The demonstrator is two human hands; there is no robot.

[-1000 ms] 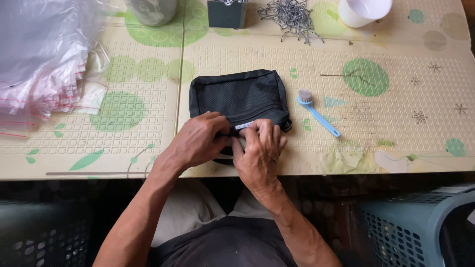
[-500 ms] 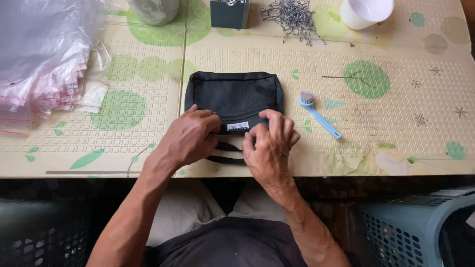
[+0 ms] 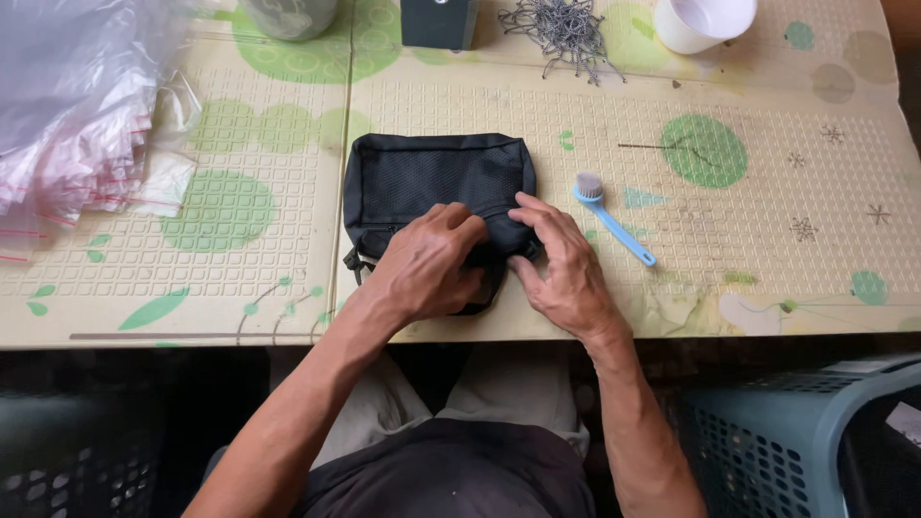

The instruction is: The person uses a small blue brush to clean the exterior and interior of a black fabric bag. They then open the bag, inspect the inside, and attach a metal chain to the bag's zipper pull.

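Near edge: two plastic crates sit below the table — a dark crate (image 3: 67,451) at the near left and a blue-grey crate (image 3: 815,432) at the near right, flanking the seated person's lap.

Work zone: a black mesh-fronted pouch (image 3: 436,177) lies flat on the patterned table mat (image 3: 767,249), just inside the near edge at centre, its mesh face up. Laid flat like this, the mat supports it, and both hands can work it without lifting.

Left hand (image 3: 422,264): curled, knuckles up, covering the pouch's near edge. The fingers press down on the fabric and appear to pinch it, but the fingertips are hidden underneath, so a definite grip cannot be confirmed.

Right hand (image 3: 566,269): mostly open, fingers spread and slightly bent. The fingertips rest on the pouch's near right corner; the palm lies on the mat beside it. It encloses nothing — it seems to steady the corner against the left hand's pressure.

Just right of the pouch: a small blue brush (image 3: 614,221), handle angled toward the near right, within reach but untouched.

Far left: a stack of clear zip bags (image 3: 67,105). Far edge, left to right: a grey-green container (image 3: 288,14), a dark box (image 3: 439,19), a heap of ball chains (image 3: 566,29), a white cup (image 3: 700,21).
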